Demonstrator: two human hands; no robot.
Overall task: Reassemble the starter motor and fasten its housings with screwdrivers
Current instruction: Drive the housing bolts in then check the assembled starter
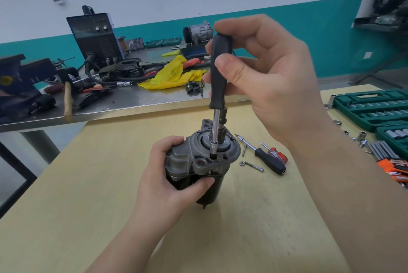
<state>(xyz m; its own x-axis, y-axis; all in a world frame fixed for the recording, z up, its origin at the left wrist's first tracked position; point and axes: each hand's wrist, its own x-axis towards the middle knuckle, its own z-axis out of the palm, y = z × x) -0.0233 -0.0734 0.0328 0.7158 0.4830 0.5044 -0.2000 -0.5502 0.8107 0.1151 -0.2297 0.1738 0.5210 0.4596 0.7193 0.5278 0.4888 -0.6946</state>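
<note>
The starter motor point(198, 162) stands upright on the wooden table point(88, 184), grey nose housing on top, black body below. My left hand point(167, 171) grips its left side, thumb across the front. A black-handled screwdriver point(219, 74) stands nearly vertical, and its socket tip sits in a hole on the housing flange. My right hand point(269, 78) holds the handle near its top with thumb and fingers.
To the right of the motor lie a second black-handled driver point(268, 159), a small red screwdriver point(277, 154), a long bolt point(252, 165) and a short screw point(244, 151). Green socket cases point(373, 107) and hex keys point(384, 151) sit at far right. A cluttered metal bench point(132, 98) stands behind.
</note>
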